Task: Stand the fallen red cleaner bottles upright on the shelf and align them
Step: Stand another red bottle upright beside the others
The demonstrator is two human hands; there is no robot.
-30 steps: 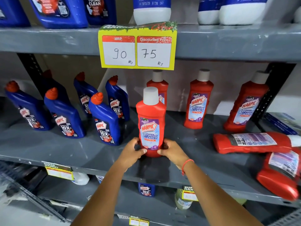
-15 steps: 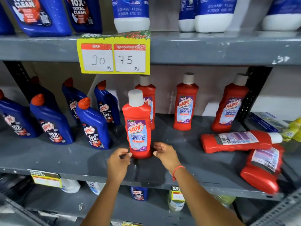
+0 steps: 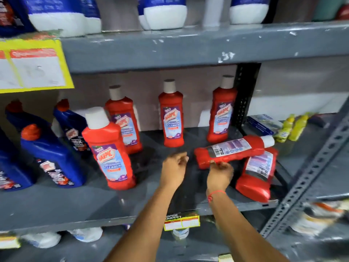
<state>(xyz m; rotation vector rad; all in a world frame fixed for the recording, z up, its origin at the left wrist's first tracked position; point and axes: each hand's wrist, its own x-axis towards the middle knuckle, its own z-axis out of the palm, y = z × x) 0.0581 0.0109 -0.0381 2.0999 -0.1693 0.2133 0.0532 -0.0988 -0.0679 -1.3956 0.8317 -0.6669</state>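
Both forearms extend over the shelf [image 3: 56, 210]. Right hand [image 3: 220, 173], fingers curled, touches the base of a fallen red bottle [image 3: 230, 151]; grip unclear. Left hand [image 3: 174, 167] hovers beside it, loosely open, empty.

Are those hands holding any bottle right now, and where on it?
Nothing is held yet. The right hand only touches the lower edge of the fallen red plastic cleaner bottle near its base; the left hand is empty.
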